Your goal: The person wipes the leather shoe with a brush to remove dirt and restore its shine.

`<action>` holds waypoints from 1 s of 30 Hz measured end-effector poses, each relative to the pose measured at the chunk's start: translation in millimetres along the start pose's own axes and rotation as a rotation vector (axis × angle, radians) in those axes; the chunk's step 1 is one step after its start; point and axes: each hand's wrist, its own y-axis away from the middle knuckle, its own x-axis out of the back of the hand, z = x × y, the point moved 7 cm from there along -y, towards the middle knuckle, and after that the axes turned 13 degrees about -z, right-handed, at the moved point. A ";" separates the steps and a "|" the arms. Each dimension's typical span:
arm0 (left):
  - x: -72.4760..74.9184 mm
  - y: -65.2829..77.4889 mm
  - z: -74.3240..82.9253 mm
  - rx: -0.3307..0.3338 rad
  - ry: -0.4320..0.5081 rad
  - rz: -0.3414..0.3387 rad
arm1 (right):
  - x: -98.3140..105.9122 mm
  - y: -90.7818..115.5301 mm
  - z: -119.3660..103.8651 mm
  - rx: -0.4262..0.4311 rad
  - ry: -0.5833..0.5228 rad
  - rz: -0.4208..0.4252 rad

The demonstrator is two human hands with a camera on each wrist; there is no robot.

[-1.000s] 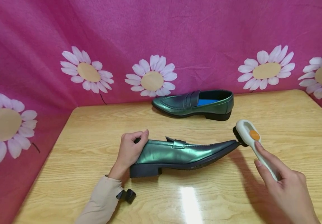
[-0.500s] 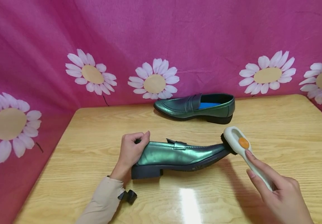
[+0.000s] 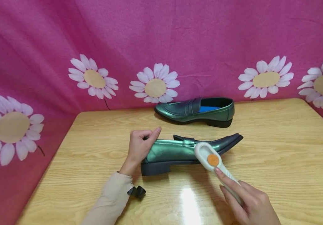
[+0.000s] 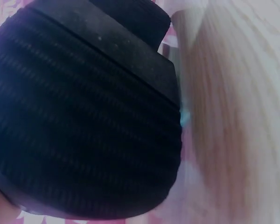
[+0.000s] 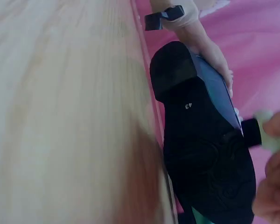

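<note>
A shiny green loafer is held tilted above the table, its toe pointing right. My left hand grips it at the heel, with the fingers inside the opening hidden. In my right hand is a white-handled shoe brush with an orange button, its head against the shoe's outer side. The right wrist view shows the black bristles at the upper and the dark sole marked 43. Close up in the left wrist view is the ridged black heel.
A matching loafer with a blue insole stands upright at the back of the wooden table. Behind the table hangs a pink cloth with large white flowers. A black clip-like piece sits by the left sleeve.
The brush has moved left from the shoe's toe tip to the middle of its side. The left hand and the shoe have shifted slightly right. The other loafer stays put.
</note>
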 end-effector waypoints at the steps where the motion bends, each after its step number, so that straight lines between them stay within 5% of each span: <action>1: -1.4 -0.9 -0.7 0.004 0.008 -0.007 | 1.7 0.7 2.3 -0.043 0.026 0.022; 4: -4.0 -2.5 -1.9 0.021 0.024 -0.019 | 5.9 1.7 6.3 -0.097 0.069 0.072; 9: -4.4 -4.5 -2.0 0.020 0.034 -0.020 | -3.9 -1.1 -11.3 0.038 0.113 0.039; 14: -4.4 -4.9 -0.4 -0.009 0.036 -0.003 | -10.0 -0.3 -17.5 0.013 0.145 0.036; 21: -7.9 -3.2 -33.3 -0.139 0.056 0.044 | 4.1 -0.8 1.9 -0.105 0.153 0.057; 26: -5.8 0.8 -26.7 -0.228 0.053 0.005 | -2.0 1.1 -9.3 0.039 0.086 0.064; 30: 4.7 8.4 -17.7 -0.361 -0.010 0.042 | -3.3 1.3 -10.6 0.088 0.052 0.058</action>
